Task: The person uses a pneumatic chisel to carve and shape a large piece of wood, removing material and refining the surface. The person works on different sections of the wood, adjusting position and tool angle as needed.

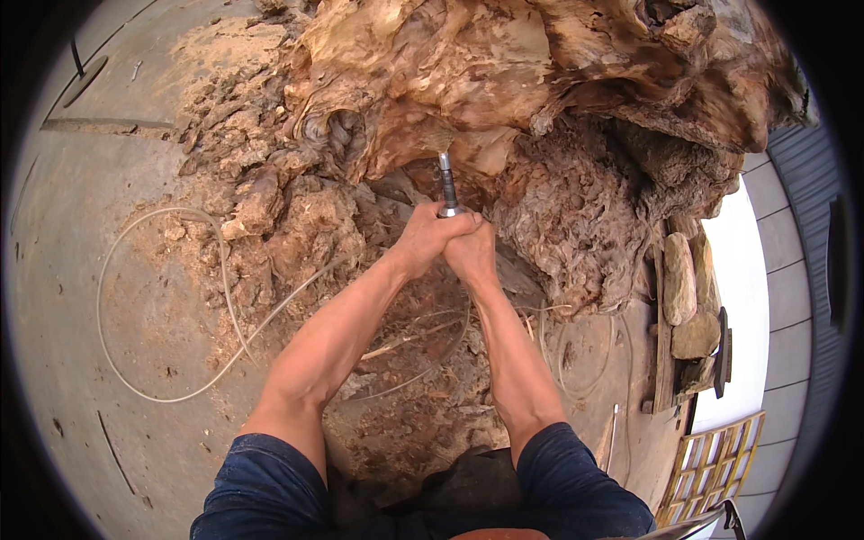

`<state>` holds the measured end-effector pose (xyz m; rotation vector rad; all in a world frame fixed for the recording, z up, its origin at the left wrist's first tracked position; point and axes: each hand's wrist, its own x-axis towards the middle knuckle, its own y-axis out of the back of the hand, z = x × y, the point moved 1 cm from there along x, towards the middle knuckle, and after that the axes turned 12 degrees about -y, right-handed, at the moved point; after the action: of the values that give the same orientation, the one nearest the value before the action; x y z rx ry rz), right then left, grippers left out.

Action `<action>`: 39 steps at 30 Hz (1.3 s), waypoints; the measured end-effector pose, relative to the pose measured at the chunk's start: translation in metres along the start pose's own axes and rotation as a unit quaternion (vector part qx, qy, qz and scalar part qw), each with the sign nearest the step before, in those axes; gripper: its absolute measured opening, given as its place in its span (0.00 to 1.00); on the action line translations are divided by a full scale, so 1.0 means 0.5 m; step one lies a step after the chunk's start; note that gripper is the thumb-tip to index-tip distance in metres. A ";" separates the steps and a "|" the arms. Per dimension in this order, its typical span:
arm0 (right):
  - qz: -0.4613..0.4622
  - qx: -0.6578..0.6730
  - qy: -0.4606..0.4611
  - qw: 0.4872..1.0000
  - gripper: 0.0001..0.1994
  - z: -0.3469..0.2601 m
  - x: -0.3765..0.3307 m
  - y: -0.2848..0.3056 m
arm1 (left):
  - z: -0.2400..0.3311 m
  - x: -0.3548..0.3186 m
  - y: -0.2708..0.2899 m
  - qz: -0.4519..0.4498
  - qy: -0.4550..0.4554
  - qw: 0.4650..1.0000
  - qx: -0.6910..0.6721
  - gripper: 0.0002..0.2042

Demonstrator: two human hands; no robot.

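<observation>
Two hands — my left hand (425,236) and right hand (472,252) — both clenched tight on one metal tool (447,184), its tip against the big gnarled stump (540,99).

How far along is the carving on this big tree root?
Done: chips and dust already cover the floor. In hand: left hand and right hand grip a metal tool pressed into the root. Left: much rough, knotty wood looks unworked.
</observation>
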<state>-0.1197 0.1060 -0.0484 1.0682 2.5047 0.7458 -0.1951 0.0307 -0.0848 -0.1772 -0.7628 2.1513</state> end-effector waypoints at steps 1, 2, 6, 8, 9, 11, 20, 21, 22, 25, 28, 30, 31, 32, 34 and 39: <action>-0.004 -0.005 -0.021 1.000 0.12 0.006 0.000 -0.002 | -0.005 -0.001 0.003 0.006 0.009 1.000 0.004 0.15; -0.009 -0.009 -0.042 0.999 0.12 0.012 0.000 -0.005 | -0.011 -0.004 0.007 0.011 0.017 1.000 0.008 0.15; -0.035 -0.003 -0.106 0.994 0.14 0.073 0.011 -0.016 | -0.020 -0.027 -0.011 0.046 0.089 0.995 -0.024 0.16; -0.045 -0.006 -0.105 0.993 0.14 0.079 0.006 -0.021 | -0.020 -0.037 -0.007 0.053 0.095 0.994 -0.016 0.16; -0.052 -0.008 -0.107 0.993 0.14 0.068 -0.001 -0.025 | -0.021 -0.040 -0.002 0.057 0.099 0.993 -0.012 0.15; -0.036 -0.031 -0.061 0.997 0.13 0.040 -0.018 -0.018 | -0.016 -0.041 0.007 0.043 0.056 0.997 0.015 0.15; -0.002 -0.019 0.048 0.999 0.12 -0.029 -0.016 -0.022 | 0.065 -0.029 0.008 0.007 -0.038 0.998 0.045 0.13; -0.003 -0.019 0.044 0.999 0.12 -0.033 -0.013 -0.022 | 0.068 -0.025 0.008 0.003 -0.040 0.998 0.041 0.13; -0.003 -0.015 0.052 0.999 0.12 -0.040 -0.010 -0.021 | 0.072 -0.020 0.008 0.003 -0.045 0.998 0.049 0.13; -0.005 -0.004 0.064 0.998 0.13 -0.052 -0.005 -0.016 | 0.082 -0.012 0.004 0.002 -0.047 0.997 0.062 0.12; -0.011 0.008 0.062 0.998 0.13 -0.051 -0.005 -0.015 | 0.083 -0.009 0.002 0.004 -0.036 0.997 0.067 0.12; -0.008 0.011 0.057 0.998 0.13 -0.045 -0.005 -0.018 | 0.079 -0.009 0.002 0.000 -0.034 0.997 0.072 0.12; -0.009 0.012 0.049 0.999 0.13 -0.045 -0.004 -0.018 | 0.080 -0.008 0.003 0.000 -0.030 0.997 0.074 0.12; -0.009 0.012 0.041 0.999 0.12 -0.046 -0.001 -0.017 | 0.082 -0.006 0.005 -0.002 -0.026 0.997 0.077 0.12; -0.005 0.011 0.031 0.999 0.12 -0.042 -0.002 -0.014 | 0.079 -0.007 0.003 0.004 -0.016 0.997 0.076 0.12; -0.016 -0.017 -0.045 0.999 0.13 -0.013 -0.013 -0.004 | 0.017 -0.004 0.001 0.015 0.019 0.999 0.046 0.16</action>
<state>-0.1196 0.0980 -0.0438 1.0250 2.4196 0.7127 -0.1971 0.0252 -0.0784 -0.1810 -0.6410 2.2003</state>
